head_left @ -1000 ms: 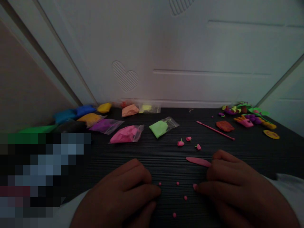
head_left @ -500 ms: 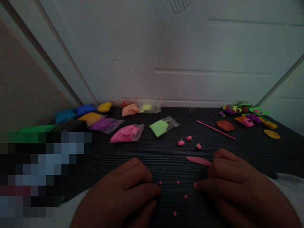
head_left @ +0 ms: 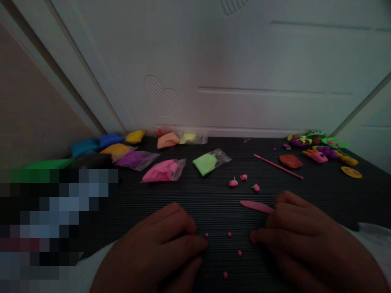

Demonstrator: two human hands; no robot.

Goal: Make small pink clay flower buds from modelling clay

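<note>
My right hand (head_left: 308, 240) rests low on the black ridged tabletop, one fingertip pressing on a small piece of pink clay (head_left: 252, 236). A pink modelling knife (head_left: 255, 206) lies just beyond it, its right end hidden behind the fingers. My left hand (head_left: 152, 244) lies on the table with bent fingers, a gap between finger and thumb, and nothing seen in it. One tiny pink ball (head_left: 207, 235) sits at its fingertip. Between the hands lie more pink balls (head_left: 229, 234), (head_left: 240, 253), (head_left: 225, 275). Three small pink clay buds with green stems (head_left: 233, 183) sit farther back.
Bags of coloured clay stand at the back left, with a pink bag (head_left: 161, 171) and a light green bag (head_left: 206, 163) nearest. A pink stick tool (head_left: 277, 166), a red-brown clay lump (head_left: 291, 161) and clay figures (head_left: 319, 156) lie at the right. A white panel (head_left: 244, 110) rises behind.
My right fingertip has come down over the pink clay piece, covering more of it. The left hand stays in place, and the view has shifted slightly.
</note>
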